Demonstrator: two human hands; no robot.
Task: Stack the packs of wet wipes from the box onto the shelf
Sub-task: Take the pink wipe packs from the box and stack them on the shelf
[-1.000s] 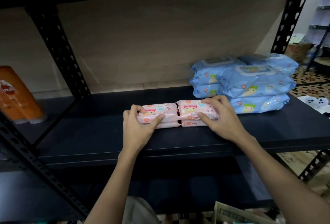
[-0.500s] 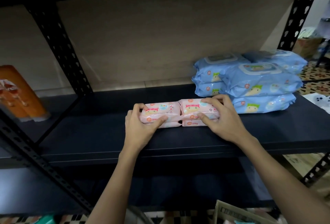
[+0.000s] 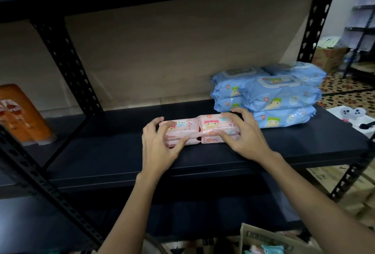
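Here, in the head view, both hands reach onto the dark shelf [image 3: 121, 158], where small pink packs of wet wipes [image 3: 199, 130] lie in two short stacks side by side, touching, near the shelf's front edge. The left hand [image 3: 160, 148] has its fingers spread and curled loosely over the left stack, thumb at the near side; whether it grips cannot be told. The right hand [image 3: 245, 138] is likewise splayed over the right stack, fingertips on the top pack, not closed around it. Just right of and behind them stands a pile of larger blue packs [image 3: 269, 93]. Far left is a blurred orange package [image 3: 22, 116]. At the bottom right, the cardboard box [image 3: 263, 239] shows its open edge.
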